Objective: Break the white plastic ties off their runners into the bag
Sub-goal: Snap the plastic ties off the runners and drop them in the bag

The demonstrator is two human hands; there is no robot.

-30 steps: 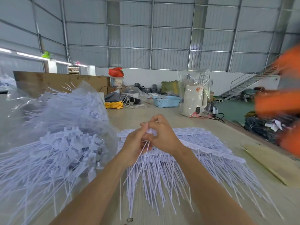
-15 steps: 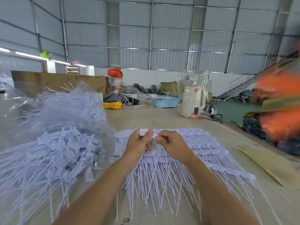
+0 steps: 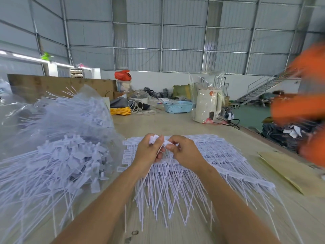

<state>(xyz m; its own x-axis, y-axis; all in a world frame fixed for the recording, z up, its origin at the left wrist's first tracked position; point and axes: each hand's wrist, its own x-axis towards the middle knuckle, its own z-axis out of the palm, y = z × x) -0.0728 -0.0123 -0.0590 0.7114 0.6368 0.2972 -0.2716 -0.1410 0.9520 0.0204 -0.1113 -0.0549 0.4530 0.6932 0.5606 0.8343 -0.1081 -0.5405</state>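
A stack of white plastic ties on their runners (image 3: 218, 161) lies fanned out on the wooden table, tails pointing toward me. My left hand (image 3: 146, 152) grips a small bunch of loose ties (image 3: 154, 139) by their flat heads, tails hanging down. My right hand (image 3: 184, 152) pinches a tie head just right of the left hand, above the stack. To the left lies a clear plastic bag (image 3: 73, 120) heaped with separated ties, many spilling out toward me.
A blurred person in orange (image 3: 302, 106) moves at the right edge. A brown cardboard sheet (image 3: 288, 171) lies on the table's right side. At the back stand a white appliance in plastic (image 3: 207, 106), a blue basket (image 3: 177, 106) and a yellow cord coil (image 3: 121, 111).
My hands have drawn slightly apart from one clasped knot, with tie heads now showing above my left fingers. The orange figure at right has shifted.
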